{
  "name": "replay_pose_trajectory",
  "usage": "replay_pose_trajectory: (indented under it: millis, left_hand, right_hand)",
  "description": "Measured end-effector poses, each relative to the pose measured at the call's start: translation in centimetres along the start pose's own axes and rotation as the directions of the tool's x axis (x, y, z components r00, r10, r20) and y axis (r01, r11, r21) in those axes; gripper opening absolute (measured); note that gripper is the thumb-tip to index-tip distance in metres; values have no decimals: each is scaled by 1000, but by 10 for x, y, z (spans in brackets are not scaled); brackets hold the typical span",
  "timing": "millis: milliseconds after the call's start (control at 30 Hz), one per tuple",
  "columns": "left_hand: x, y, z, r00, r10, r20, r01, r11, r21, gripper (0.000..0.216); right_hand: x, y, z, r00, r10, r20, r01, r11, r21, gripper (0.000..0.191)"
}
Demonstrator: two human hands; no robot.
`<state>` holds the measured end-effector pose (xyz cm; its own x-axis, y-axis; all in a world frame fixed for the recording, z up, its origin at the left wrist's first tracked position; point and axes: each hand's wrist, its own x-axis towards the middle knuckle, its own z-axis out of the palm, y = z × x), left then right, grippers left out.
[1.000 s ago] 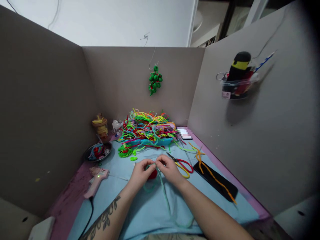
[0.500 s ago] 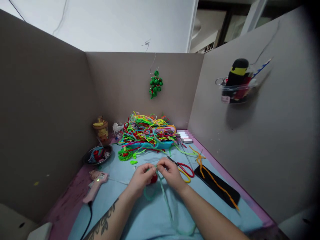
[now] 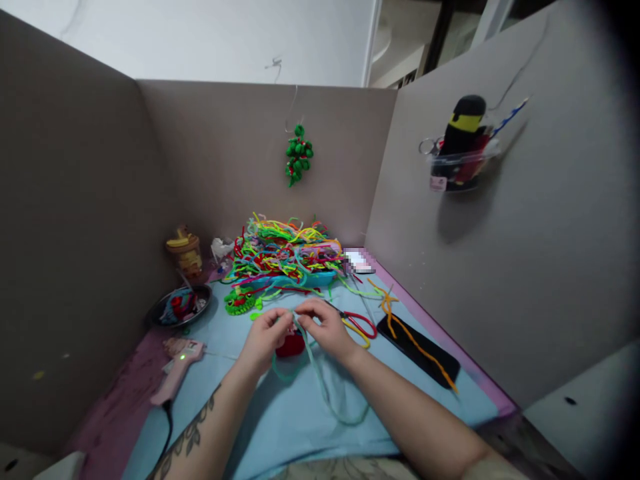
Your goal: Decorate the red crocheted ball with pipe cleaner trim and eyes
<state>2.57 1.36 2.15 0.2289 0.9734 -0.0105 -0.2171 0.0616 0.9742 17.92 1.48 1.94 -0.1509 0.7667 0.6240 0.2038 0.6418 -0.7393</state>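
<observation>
Over the middle of the cloth my hands meet, fingertips almost touching. My left hand is closed in a pinch on a pale green strand of yarn. The same yarn is pinched by the thumb and fingers of my right hand. Its long tail loops down onto the cloth between my forearms. Just below my left fingers lies a red piece, partly hidden by that hand. Close beyond my right hand are scissors with red and yellow handles.
A tangled heap of coloured yarn fills a blue tray at the back. On the left are a pink glue gun with its light on and a dark bowl. A black phone with orange yarn lies right.
The view has shifted, so everything sits further left and slightly higher. More of the red piece shows under my left hand. Both hands keep their pinch on the yarn.
</observation>
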Motion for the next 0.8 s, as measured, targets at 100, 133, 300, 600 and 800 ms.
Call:
replay_pose_trajectory:
  millis: [100,133,300,600,800]
  left_hand:
    - [6,5,-5,996,45,-77,-48,998,-42,34]
    - [7,6,-7,994,52,-98,-58,997,-57,34]
    - [9,12,-14,983,73,-168,-96,987,-130,33]
    - [9,18,-18,973,59,-223,-104,975,-195,34]
    - [3,13,-13,982,59,-179,-88,983,-161,34]
  right_hand:
    - [14,-5,2,995,-34,90,32,999,21,17]
    - [19,-7,2,992,-43,121,41,999,21,19]
    - [46,-13,3,954,-116,276,122,993,-2,23]
    - [80,-14,8,877,-165,452,203,978,-38,21]
    - [51,-25,18,980,15,200,-5,999,-51,14]
